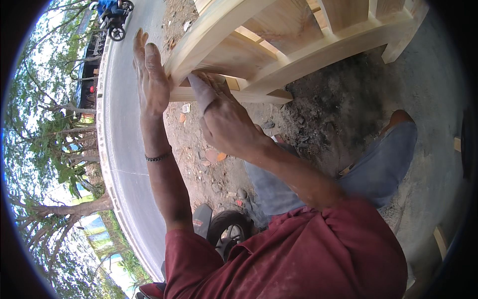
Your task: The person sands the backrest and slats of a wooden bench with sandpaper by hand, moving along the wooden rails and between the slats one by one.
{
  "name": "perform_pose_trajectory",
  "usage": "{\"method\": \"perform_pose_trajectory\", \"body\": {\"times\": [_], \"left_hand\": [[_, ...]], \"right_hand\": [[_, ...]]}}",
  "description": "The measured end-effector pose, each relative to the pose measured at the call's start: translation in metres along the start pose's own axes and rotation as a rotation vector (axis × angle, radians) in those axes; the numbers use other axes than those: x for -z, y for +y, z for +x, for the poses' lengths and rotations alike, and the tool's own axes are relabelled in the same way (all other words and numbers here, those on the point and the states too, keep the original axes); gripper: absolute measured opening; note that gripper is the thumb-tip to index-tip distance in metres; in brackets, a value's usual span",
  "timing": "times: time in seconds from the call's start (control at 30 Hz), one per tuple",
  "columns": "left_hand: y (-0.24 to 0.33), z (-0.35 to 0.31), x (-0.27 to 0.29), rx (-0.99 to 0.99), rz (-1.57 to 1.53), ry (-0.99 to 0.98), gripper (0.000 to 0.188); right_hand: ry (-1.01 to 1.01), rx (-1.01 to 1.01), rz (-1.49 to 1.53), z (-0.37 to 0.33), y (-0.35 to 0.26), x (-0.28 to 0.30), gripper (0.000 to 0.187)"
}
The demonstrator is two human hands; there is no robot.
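Note:
An unpainted, pale wooden slatted furniture frame (294,65) with a curved rail (209,32) spans the upper part of the view. My left hand (152,82) is open beside the rail's near left end, fingers stretched upward and the heel of the palm against the wood. A dark beaded bracelet (158,156) circles that wrist. My right hand (221,112) presses at the underside of the same corner, its fingers closed and pale with dust. What it holds, if anything, is hidden by the hand and the wood.
Below lies dirt ground with stones, brick bits and a dark sooty patch (338,99). My jeans-clad legs (373,164) straddle it. A wheel (229,231) stands close at my left. On the road (124,114) beyond, a motorbike (117,20) shows; trees line the far side.

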State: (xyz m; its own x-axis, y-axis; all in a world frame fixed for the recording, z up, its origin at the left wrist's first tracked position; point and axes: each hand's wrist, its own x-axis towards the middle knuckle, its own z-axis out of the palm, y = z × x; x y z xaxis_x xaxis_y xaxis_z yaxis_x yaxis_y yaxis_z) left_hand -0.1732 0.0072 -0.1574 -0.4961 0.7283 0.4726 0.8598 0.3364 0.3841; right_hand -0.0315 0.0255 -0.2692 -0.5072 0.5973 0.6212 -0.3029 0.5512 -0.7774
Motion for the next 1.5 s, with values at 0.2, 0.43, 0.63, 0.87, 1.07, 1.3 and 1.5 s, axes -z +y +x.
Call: {"method": "perform_pose_trajectory", "body": {"times": [0.2, 0.43, 0.63, 0.87, 1.07, 1.3, 1.5], "left_hand": [[-0.048, 0.002, 0.010, -0.683, 0.327, 0.003, 0.049], [-0.005, 0.000, 0.004, -0.075, 0.023, -0.099, 0.073], [-0.011, 0.000, 0.003, 0.026, -0.035, -0.154, 0.078], [-0.021, 0.000, 0.004, -0.132, 0.091, -0.164, 0.080], [-0.012, -0.003, 0.007, -0.063, -0.015, -0.099, 0.074], [-0.001, -0.002, 0.005, -0.075, 0.139, -0.048, 0.065], [0.032, -0.004, 0.016, -0.011, 0.162, -0.073, 0.058]], "right_hand": [[-0.411, -0.403, 0.083, -0.114, 0.019, 0.050, 0.066], [-0.232, -0.400, 0.057, -0.092, 0.023, 0.099, 0.039], [-0.071, -0.156, -0.084, -0.054, 0.026, 0.057, 0.050], [-0.251, -0.210, -0.042, -0.062, 0.018, -0.005, 0.081], [-0.171, -0.190, -0.137, -0.058, 0.006, 0.057, 0.073], [-0.147, -0.077, -0.208, -0.031, 0.046, 0.017, 0.079], [-0.256, -0.239, -0.203, -0.027, 0.034, 0.015, 0.081]]}}
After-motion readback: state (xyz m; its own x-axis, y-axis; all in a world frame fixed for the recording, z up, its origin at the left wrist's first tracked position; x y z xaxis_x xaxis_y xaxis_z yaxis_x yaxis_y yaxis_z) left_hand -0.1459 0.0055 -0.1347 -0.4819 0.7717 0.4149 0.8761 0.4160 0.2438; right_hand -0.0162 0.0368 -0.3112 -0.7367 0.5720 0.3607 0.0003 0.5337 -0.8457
